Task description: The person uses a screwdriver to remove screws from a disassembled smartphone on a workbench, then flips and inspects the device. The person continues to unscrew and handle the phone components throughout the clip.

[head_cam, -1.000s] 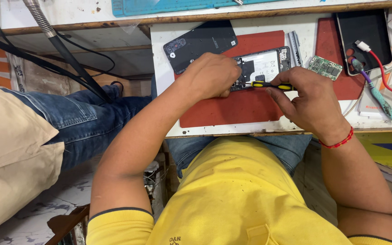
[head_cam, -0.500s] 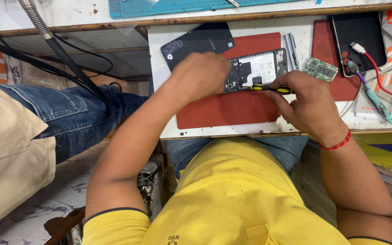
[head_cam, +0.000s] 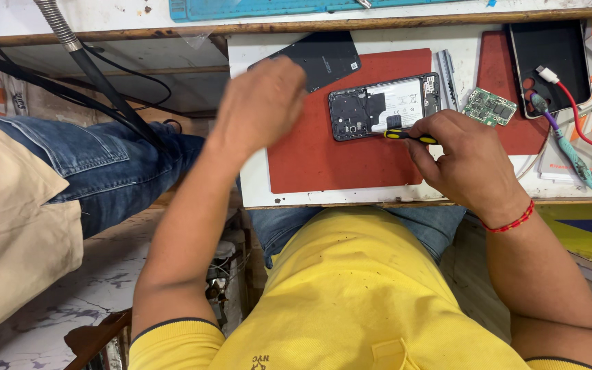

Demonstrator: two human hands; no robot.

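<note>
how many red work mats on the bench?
2. One large red mat lies under the opened phone, by the right hand. A second red mat lies further right, partly covered by a dark phone.

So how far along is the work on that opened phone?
Done: the phone lies open on the red mat, its dark back cover set aside above it and a small green circuit board out to the right. In hand: the right hand holds a yellow-handled screwdriver at the phone's lower edge; the left hand hovers beside it. Left: the cover and board are not yet refitted.
</note>
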